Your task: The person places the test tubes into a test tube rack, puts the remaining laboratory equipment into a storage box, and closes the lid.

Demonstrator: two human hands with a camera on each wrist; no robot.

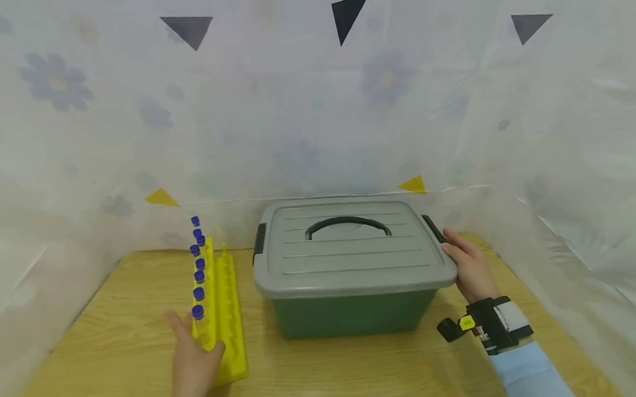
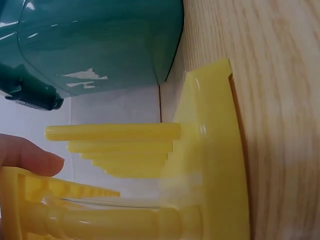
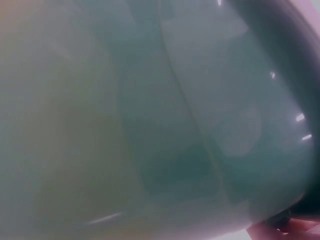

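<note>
While flat on the yellow rack — left hand, fingers straight; right hand curled on lid.

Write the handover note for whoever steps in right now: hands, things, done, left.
Left hand: fingers straight, resting against the near end of the yellow tube rack.
Right hand: fingers on the right edge of the grey lid.
Blue-capped tubes stand in one row of the rack, left of the green bin.
Done: nothing visibly moved into the bin.
Left: lid is on; tubes sit in the rack.
</note>
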